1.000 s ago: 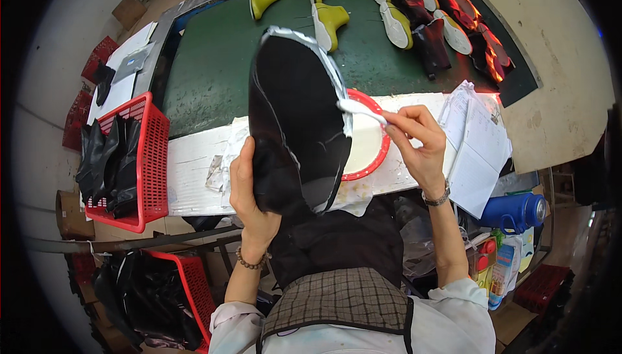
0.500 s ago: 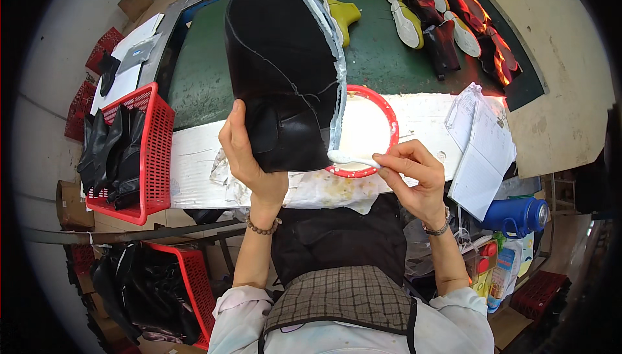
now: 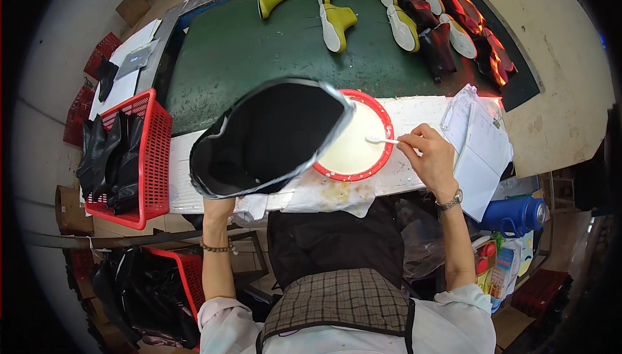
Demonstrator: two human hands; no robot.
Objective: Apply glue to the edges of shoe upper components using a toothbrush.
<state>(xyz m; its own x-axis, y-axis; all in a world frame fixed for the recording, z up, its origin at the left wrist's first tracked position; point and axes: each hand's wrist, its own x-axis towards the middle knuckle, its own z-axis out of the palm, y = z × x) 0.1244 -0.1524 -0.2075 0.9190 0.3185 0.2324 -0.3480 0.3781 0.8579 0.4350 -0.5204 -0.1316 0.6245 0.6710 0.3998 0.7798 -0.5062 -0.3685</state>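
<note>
"Holding up the black boot piece (image 3: pixel 272 137) is your left hand (image 3: pixel 219 207), set under its lower side. Your fingers are hidden behind it, so I can't tell how they are spread."

"Where does the piece sit, then?"

"Above the near edge of the table (image 3: pixel 220 82), left of the middle. Its right tip overlaps the left rim of your red-rimmed bowl (image 3: pixel 353 176); I can't tell whether the two touch."

"And how does the piece look to you?"

"Its wide mouth is turned up toward you, dull black inside. A pale grey-white band runs along its edge, broadest and slightly blurred on your right. The lower left end is rounded, the upper right end pointed."

"What about your right hand (image 3: pixel 431 159)?"

"You're pinching a thin white brush (image 3: pixel 383 141) between thumb and fingertips. Its head lies over the creamy white liquid (image 3: pixel 353 150) in the bowl, which stands along the table's near edge. Your papers (image 3: pixel 483 159) lie at the table's near right corner, and your red basket (image 3: pixel 155 166) of black pieces stands by its near left corner."
</note>
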